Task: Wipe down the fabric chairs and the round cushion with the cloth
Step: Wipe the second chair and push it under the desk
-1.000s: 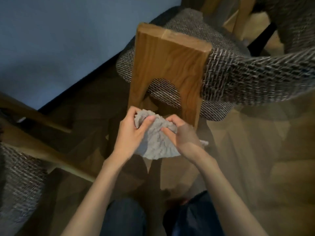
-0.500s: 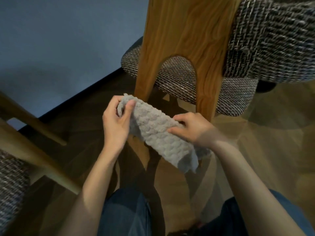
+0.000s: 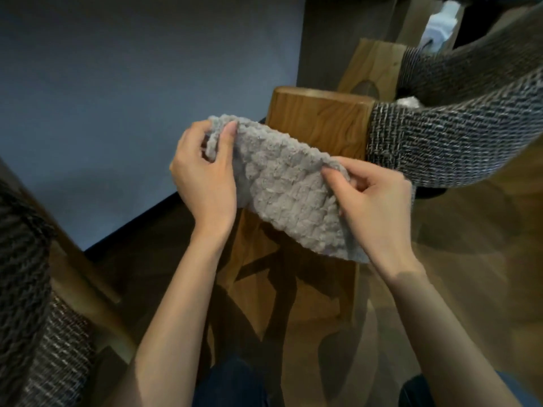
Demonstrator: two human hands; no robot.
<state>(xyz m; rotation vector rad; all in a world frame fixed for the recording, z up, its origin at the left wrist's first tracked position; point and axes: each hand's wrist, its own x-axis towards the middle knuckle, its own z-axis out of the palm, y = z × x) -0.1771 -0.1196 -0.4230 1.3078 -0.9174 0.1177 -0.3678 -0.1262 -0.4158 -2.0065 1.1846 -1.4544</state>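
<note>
A grey, bumpy-textured cloth [image 3: 282,186] is stretched between both hands in front of me. My left hand [image 3: 205,177] pinches its upper left end with thumb and fingers. My right hand [image 3: 379,204] grips its lower right end. Right behind the cloth stands the wooden leg panel [image 3: 320,121] of a fabric chair, whose grey woven backrest [image 3: 458,136] curves off to the right. A second woven chair [image 3: 26,289] shows at the left edge. The round cushion is out of sight.
A blue-grey wall [image 3: 117,83] with a dark skirting fills the upper left. The floor [image 3: 470,289] is brown wood. Another wooden chair panel [image 3: 376,66] stands farther back. My knees in dark trousers [image 3: 232,386] are at the bottom.
Both hands lifted the cloth and spread it wider, from a bunched wad to a stretched strip. The view rose, so the chair's wooden panel top now sits behind the cloth.
</note>
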